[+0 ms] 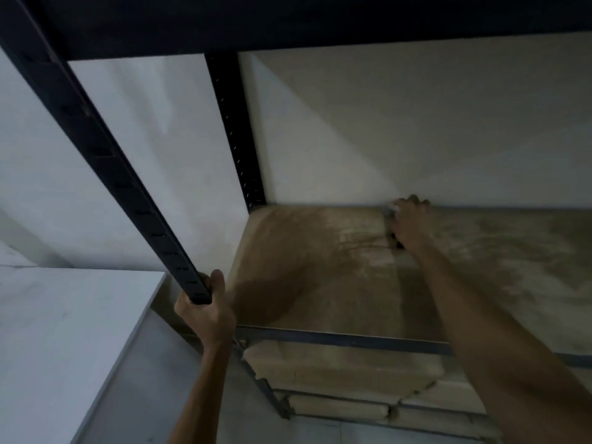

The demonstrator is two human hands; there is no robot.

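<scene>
Black steel post (pixel 121 181), gripped by left hand (pixel 208 312); right hand (pixel 410 222) curled round a blurred dark item (pixel 396 243) on dusty board (pixel 320 267).

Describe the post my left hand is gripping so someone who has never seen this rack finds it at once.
Take the black metal rack against the white wall. At the front left corner of its dusty brown shelf board rises the front post, gripped by the left hand. Unlike the back post by the wall, it stands nearest the camera.
</scene>
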